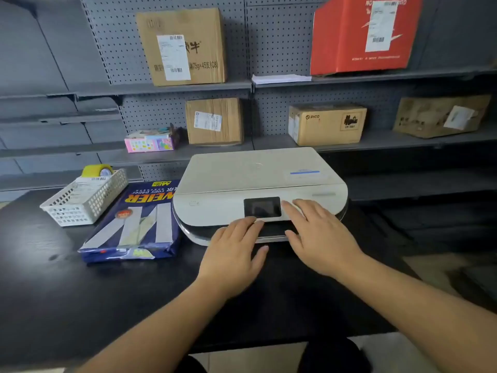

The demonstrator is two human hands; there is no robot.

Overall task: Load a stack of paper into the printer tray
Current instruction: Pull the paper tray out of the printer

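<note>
White printer (pixel 258 184) at tabletop's (pixel 53 278) back edge, centre. Left hand (pixel 234 254) flat, fingers spread, tips touching printer's dark front slot; grips nothing. Right hand (pixel 320 238) splayed flat beside small screen (pixel 262 207), thumb at front lip; holds nothing. Wrapped blue paper ream (pixel 137 224) just left of printer, well clear of both hands. White basket (pixel 86 197) near back-left corner.

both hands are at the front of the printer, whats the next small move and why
Probably hook the fingertips of the left hand and right hand under the dark front edge of the printer and pull the tray out: no tray is open, and the paper pack still lies wrapped beside it.
</note>
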